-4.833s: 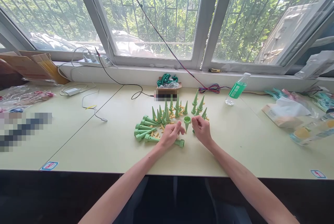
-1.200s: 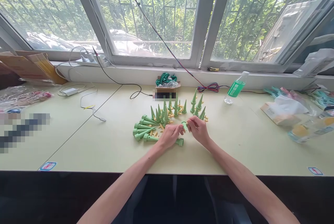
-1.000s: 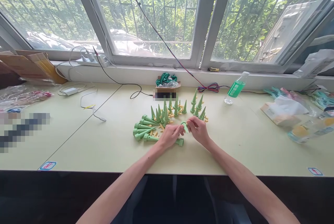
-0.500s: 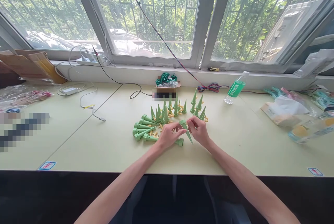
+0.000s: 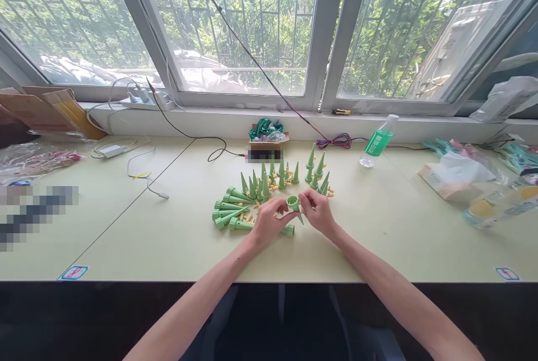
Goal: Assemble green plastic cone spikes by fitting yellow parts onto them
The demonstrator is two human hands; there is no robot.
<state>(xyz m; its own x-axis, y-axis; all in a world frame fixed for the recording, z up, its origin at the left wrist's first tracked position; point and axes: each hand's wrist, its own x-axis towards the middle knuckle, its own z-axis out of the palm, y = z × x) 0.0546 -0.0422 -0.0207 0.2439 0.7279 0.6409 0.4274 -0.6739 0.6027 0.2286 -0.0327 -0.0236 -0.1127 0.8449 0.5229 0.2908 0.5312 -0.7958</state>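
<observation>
My left hand [image 5: 270, 221] is closed on a green plastic watering spike [image 5: 293, 203], its round open collar tilted up toward me and its tip pointing down to the right. Close against the spike's right side, my right hand [image 5: 318, 211] has its fingers pinched together; what is between them is too small to make out. Several green spikes [image 5: 229, 204] lie fanned out left of my hands, and one more spike [image 5: 240, 225] lies partly hidden under my left hand. Behind stand upright spikes [image 5: 265, 188] and another upright group [image 5: 319, 166], with small yellow pegs [image 5: 247, 217] among them.
A small cardboard box [image 5: 269, 138] with green wrapping stands at the back. To the right are a water bottle [image 5: 377, 142], a tissue box [image 5: 445, 179] and a clear bottle lying down [image 5: 496, 204]. Cables [image 5: 147, 176] and a plastic bag [image 5: 33, 162] lie left.
The spike in my left hand has tipped so that its open collar now faces me. Both hands stay in nearly the same place; the view has shifted slightly.
</observation>
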